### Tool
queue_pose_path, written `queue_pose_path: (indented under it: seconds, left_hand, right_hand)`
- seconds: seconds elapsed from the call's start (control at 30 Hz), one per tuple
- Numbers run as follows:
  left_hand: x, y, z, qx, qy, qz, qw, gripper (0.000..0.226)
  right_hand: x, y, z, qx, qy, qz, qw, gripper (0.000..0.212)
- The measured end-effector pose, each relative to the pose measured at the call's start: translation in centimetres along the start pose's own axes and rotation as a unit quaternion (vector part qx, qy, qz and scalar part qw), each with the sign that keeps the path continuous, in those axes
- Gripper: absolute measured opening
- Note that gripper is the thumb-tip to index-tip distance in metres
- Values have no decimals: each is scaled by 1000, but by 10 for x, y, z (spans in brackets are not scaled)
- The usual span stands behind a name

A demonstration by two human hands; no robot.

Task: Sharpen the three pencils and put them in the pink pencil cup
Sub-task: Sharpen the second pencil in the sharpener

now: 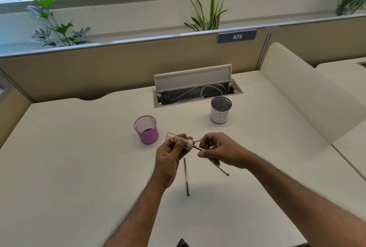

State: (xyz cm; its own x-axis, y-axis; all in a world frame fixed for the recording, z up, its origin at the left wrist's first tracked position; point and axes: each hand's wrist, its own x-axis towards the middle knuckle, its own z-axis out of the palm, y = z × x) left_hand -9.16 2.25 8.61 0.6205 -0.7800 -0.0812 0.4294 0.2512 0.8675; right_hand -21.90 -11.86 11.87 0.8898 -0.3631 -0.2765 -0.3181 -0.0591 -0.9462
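Sharpening looks under way on the first pencil (198, 148): the left hand (168, 157) has its fingers closed round the clear sharpener (179, 139), the right hand (219, 150) pinches the pencil pushed into it, just right of the pink pencil cup (147, 129). That cup looks empty. One other pencil (186, 177) lies on the desk (79, 157) nearer the person than the cup; a third isn't clearly visible.

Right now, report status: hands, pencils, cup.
Left hand grips sharpener; right hand feeds a pencil into it. One pencil lies loose on desk. Pink cup empty, unobstructed.
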Motion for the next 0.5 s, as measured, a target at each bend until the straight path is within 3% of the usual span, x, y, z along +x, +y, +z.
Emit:
queue_pose_path:
  seconds: [0.07, 0.13, 0.2, 0.23, 0.37, 0.5]
  left_hand:
    - [1, -1, 2, -4, 24, 4, 1000, 29]
    - [1, -2, 4, -14, 45, 10, 999, 28]
    - [1, -3, 4, -26, 55, 13, 998, 28]
    - [1, -3, 4, -27, 55, 13, 998, 28]
    - [1, -4, 0, -19, 48, 1, 999, 30]
    - [1, -6, -2, -29, 53, -5, 998, 27]
  right_hand:
    - [1, 7, 7, -121, 102, -85, 984, 11]
    - [1, 14, 13, -253, 182, -181, 933, 6]
    - [-1, 19, 16, -337, 213, -244, 884, 12]
    - [-1, 20, 17, -348, 214, -250, 878, 17]
    - [-2, 20, 20, -309, 181, -178, 916, 30]
    - [-4, 8, 19, -246, 114, -110, 956, 23]
